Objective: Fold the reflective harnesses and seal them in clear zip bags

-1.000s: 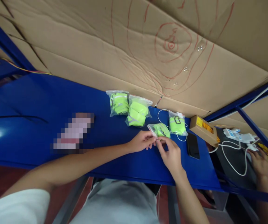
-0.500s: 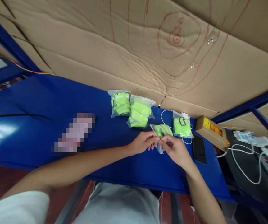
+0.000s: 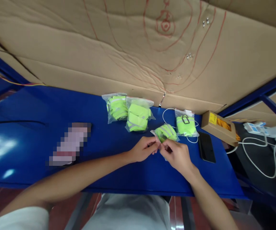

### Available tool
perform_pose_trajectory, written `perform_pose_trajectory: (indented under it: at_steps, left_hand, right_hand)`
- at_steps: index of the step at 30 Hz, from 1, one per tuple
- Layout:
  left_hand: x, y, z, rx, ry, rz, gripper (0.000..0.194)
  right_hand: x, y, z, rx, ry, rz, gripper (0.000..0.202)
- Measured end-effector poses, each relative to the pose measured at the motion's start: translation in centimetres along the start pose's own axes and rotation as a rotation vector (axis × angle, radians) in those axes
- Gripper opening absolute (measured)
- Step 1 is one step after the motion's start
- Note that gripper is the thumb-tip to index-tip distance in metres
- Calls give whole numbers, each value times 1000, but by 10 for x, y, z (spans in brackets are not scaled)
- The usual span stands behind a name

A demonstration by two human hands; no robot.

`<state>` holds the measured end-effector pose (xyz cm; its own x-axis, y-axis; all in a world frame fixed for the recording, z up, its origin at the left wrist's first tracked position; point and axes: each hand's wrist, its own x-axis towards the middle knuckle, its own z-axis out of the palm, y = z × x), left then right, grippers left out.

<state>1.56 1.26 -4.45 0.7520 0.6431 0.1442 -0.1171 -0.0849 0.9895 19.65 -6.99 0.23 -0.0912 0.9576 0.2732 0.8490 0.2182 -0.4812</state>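
Note:
My left hand [image 3: 145, 149] and my right hand [image 3: 176, 153] are both closed on the edge of a clear zip bag [image 3: 166, 132], fingertips nearly touching. Inside that bag is a folded lime-yellow reflective strap or vest; its exact kind does not show. The bag lies on the blue table, its near edge partly hidden by my fingers. Two similar filled bags lie beyond my left hand: a left one [image 3: 117, 108] and a right one [image 3: 139, 115], side by side. Past my right hand is another filled bag [image 3: 186, 124], with a black buckle showing.
A black phone [image 3: 207, 147] and an open cardboard box [image 3: 219, 127] with orange contents are on the right. White cables [image 3: 260, 172] and a power strip [image 3: 264, 130] lie farther right. A pixelated item [image 3: 69, 143] is on the left. Cardboard [image 3: 80, 64] walls the back.
The camera view has shifted slightly. Both hands still pinch the bag's edge, and my right hand has moved a little along it. The other bags stay put.

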Motion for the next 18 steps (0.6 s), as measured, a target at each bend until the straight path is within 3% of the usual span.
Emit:
perform_pose_trajectory:
  at_steps: [11, 14, 18]
  left_hand:
    - [8, 4, -1, 196, 78, 63, 39]
    - [4, 5, -2, 208, 68, 82, 33]
    - [1, 1, -1, 172, 101, 60, 30]
  right_hand:
    - [1, -2, 7, -145, 138, -52, 20]
    - [3, 6, -3, -148, 197, 26, 18]
    - [7, 24, -22, -84, 385, 223, 23]
